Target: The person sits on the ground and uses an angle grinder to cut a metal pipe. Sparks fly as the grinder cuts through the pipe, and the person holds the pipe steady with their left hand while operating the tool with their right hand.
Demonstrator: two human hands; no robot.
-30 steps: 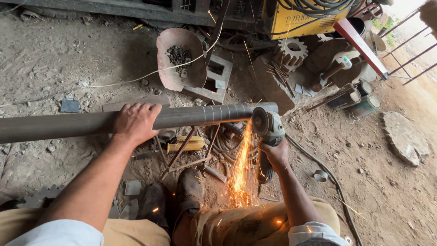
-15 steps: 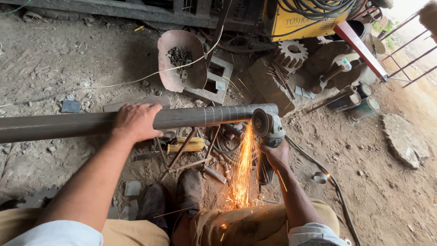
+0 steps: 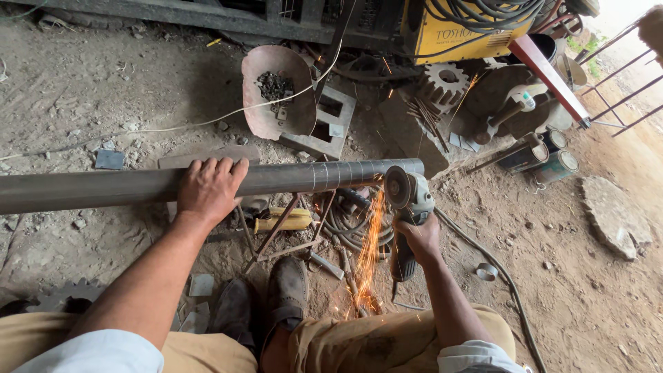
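Pipe: a long grey steel pipe (image 3: 103, 188) lies level across in front of me, from the left edge to its cut end near the middle, resting on a thin metal stand (image 3: 280, 228).
Left hand: my left hand (image 3: 209, 190) lies palm down over the pipe, fingers curled over the far side, pressing it to the stand.
Below: my two worn shoes (image 3: 276, 304) sit on the dirt between my knees, with a yellow-handled tool (image 3: 283, 221) lying under the pipe.
Sparks: an orange stream of sparks (image 3: 369, 249) falls from the pipe's end toward the ground.
Grinder: the angle grinder (image 3: 409, 200) has its disc against the pipe's right end.
Right hand: my right hand (image 3: 416, 238) is wrapped tight round the grinder's body.
Behind: a rusty pan (image 3: 276, 93), a gear wheel (image 3: 442, 83) and a yellow machine (image 3: 469, 27).
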